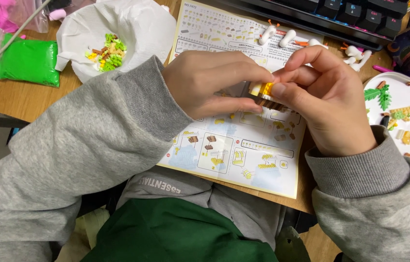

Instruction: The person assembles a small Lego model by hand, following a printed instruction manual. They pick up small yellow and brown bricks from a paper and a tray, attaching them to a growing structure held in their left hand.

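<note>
While both hands meet over the instruction sheet (243, 145) | left hand (209, 82) pinching small yellow-brown brick build (264, 92) | right hand (321, 97) pinching it from other side | build looks early-stage, few bricks joined | loose pieces left in white bowl (142, 29) and white tray (408, 97) on tabletop (16, 97)

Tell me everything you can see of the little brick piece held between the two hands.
The small brick assembly looks like glossy plastic: yellow bricks on top, a white edge, and a brown striped layer beneath. It is pinched between the left hand and the right hand, whose fingertips cover much of it. It is held above the open instruction sheet, roughly level; its full shape is hidden.
</note>
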